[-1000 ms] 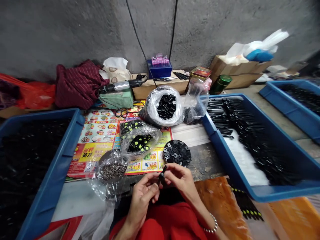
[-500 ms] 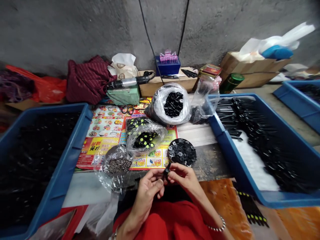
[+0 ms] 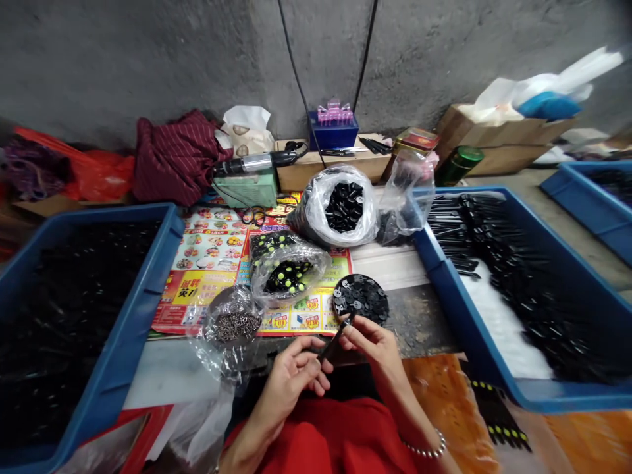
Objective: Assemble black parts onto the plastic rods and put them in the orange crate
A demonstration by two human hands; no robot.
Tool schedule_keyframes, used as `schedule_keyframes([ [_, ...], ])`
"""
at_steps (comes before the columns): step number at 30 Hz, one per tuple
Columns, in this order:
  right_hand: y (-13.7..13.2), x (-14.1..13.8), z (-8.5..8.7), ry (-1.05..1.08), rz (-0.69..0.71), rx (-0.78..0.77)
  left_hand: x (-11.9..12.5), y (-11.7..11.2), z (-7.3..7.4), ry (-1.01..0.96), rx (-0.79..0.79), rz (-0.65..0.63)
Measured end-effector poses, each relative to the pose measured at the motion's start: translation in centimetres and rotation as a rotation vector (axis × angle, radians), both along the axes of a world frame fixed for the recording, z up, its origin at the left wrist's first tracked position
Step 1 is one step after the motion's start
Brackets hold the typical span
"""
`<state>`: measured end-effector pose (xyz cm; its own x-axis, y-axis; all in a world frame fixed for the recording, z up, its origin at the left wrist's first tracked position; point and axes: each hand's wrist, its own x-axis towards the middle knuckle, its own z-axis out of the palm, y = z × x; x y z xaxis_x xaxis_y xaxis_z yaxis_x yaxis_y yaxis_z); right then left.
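Observation:
My left hand (image 3: pixel 296 375) and my right hand (image 3: pixel 372 345) hold a slim black plastic piece (image 3: pixel 336 343) between them at the bottom middle of the view. Its lower part rests in my left fingers, and my right fingertips pinch its upper end. Just beyond my right hand lies a round stack of black perforated discs (image 3: pixel 360 299). Left of my hands, a clear bag of small metal fittings (image 3: pixel 232 326) sits on the paper flyers. Behind it are a clear bag of black parts with yellow-green dots (image 3: pixel 289 276) and a larger bag of black pieces (image 3: pixel 343 207).
Blue plastic trays of black parts stand to my left (image 3: pixel 170 227) and right (image 3: pixel 439 257), with another at the far right (image 3: pixel 582 191). Cardboard boxes (image 3: pixel 498 141) and a striped maroon cloth (image 3: pixel 175 161) sit against the concrete wall (image 3: pixel 148 59).
The black piece has turned from a short upright stub to a longer slant, its upper end tipped right. My hands have moved slightly apart.

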<state>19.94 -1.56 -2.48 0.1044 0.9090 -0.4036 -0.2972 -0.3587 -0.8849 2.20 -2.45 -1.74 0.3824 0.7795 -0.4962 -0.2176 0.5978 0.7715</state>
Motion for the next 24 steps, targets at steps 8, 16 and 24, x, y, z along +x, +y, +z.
schedule_keyframes([
  [8, -0.1, -0.3, 0.1, 0.014, -0.024, 0.017, -0.4, 0.2, -0.2, 0.049, 0.030, -0.006],
  [16, -0.3, -1.1, 0.8, -0.015, 0.022, 0.069, -0.4, 0.3, -0.2, 0.083, 0.160, -0.067],
  [24, -0.4, -1.2, 0.8, 0.002, 0.049, 0.048, 0.0, 0.7, 0.4, -0.060, 0.104, -0.017],
])
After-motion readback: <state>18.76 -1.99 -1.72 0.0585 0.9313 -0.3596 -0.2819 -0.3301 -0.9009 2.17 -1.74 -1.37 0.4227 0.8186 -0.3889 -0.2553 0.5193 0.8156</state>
